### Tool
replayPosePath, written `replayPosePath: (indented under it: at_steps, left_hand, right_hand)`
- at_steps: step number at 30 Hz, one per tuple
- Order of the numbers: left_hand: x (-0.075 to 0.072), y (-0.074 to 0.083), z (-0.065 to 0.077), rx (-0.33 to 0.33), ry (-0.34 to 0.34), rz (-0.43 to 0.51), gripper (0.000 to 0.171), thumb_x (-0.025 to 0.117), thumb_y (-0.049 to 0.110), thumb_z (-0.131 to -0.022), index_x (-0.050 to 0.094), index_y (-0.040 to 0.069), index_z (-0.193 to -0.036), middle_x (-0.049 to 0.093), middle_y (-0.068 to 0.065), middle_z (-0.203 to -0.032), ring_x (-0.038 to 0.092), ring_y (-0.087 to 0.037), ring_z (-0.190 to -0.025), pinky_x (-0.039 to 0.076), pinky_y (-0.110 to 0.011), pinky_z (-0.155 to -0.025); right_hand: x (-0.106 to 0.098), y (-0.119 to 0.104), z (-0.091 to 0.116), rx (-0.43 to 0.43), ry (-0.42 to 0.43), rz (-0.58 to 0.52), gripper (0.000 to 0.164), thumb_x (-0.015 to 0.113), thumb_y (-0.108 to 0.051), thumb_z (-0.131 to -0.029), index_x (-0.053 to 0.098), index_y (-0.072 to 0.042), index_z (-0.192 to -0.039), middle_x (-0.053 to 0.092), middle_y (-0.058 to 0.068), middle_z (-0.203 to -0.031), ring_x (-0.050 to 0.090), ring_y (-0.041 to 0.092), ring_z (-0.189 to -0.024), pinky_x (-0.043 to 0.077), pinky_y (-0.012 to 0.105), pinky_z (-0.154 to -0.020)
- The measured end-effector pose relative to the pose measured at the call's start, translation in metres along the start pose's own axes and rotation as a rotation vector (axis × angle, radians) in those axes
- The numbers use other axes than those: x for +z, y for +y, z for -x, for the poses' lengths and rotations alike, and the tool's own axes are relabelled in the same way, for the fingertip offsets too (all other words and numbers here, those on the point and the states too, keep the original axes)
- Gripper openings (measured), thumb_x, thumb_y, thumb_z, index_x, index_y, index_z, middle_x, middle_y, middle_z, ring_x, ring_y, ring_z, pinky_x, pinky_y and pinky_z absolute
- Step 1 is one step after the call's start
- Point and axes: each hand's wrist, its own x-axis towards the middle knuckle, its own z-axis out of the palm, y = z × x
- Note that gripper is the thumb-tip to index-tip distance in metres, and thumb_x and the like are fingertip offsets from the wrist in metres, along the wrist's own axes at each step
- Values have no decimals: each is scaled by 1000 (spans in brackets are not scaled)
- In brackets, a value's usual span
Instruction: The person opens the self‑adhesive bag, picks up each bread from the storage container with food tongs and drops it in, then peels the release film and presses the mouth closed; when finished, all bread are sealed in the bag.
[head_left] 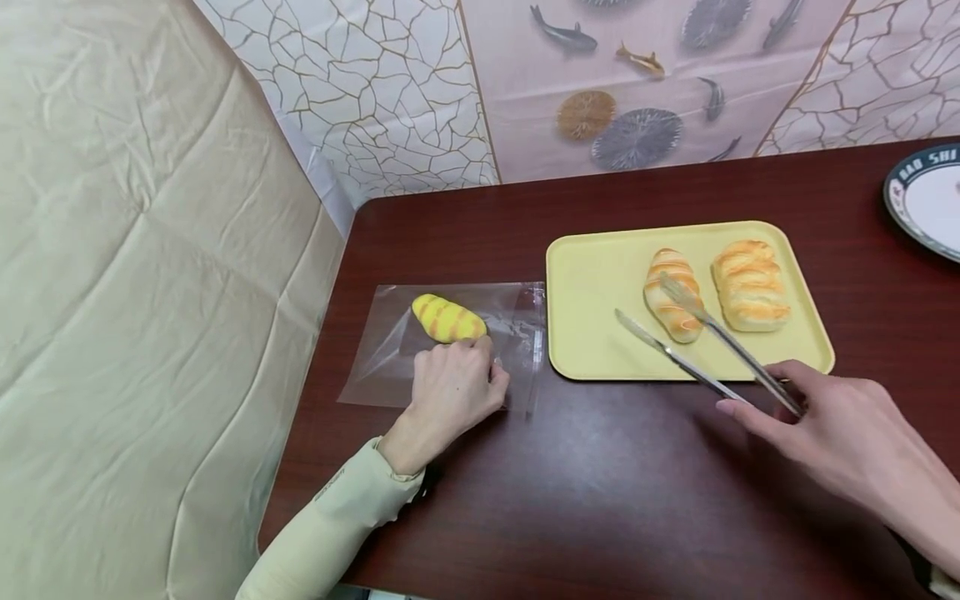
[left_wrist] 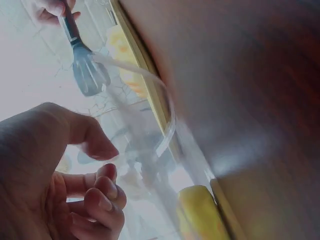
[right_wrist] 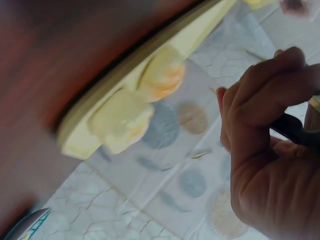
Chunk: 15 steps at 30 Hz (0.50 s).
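On the table's left side lies a clear plastic bag [head_left: 375, 367] with a yellow striped bread roll [head_left: 447, 319] in it. My left hand [head_left: 455, 387] is over the bag beside the roll, pinching the film between thumb and curled fingers. The bag's mouth bows open in the left wrist view. My right hand [head_left: 847, 429] grips metal tongs [head_left: 705, 379], whose tips stand apart above a yellow tray [head_left: 592, 275]. One tip overlaps a striped bread roll [head_left: 667, 312] on the tray; contact cannot be told. A ridged bread loaf [head_left: 750, 287] sits to its right.
A dark-rimmed white plate [head_left: 926, 200] is at the table's far right. Patterned cloth [head_left: 390, 92] hangs behind the table, and a beige cover [head_left: 150, 292] rises along the left side. The bag's mouth lies close to the tray's left rim.
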Motion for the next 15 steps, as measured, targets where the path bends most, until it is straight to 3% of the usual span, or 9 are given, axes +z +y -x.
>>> replayPosePath:
  at_steps: [6, 10, 15]
  left_hand:
    - [1, 1, 1, -32, 29, 3, 30, 76, 21, -83, 56, 15, -61, 52, 2, -53, 52, -25, -42, 40, -40, -38]
    - [0, 2, 0, -49, 24, 15, 35, 74, 18, -83, 51, 17, -57, 45, 3, -51, 51, -25, -42, 39, -40, -38]
    - [-1, 4, -1, -61, 11, 26, 37, 71, 17, -81, 46, 17, -54, 37, 5, -50, 49, -25, -41, 38, -40, -37]
  right_hand:
    - [2, 13, 5, 99, -5, 15, 44, 79, -49, -96, 67, -7, -97, 39, -4, -57, 44, 25, -58, 33, 35, -56]
    - [8, 17, 7, 116, -19, 19, 47, 79, -50, -96, 59, -9, -86, 43, -2, -58, 46, 26, -58, 34, 37, -55]
    - [11, 19, 6, 128, -20, 31, 52, 77, -52, -96, 57, -6, -85, 46, 1, -59, 47, 29, -57, 34, 38, -55]
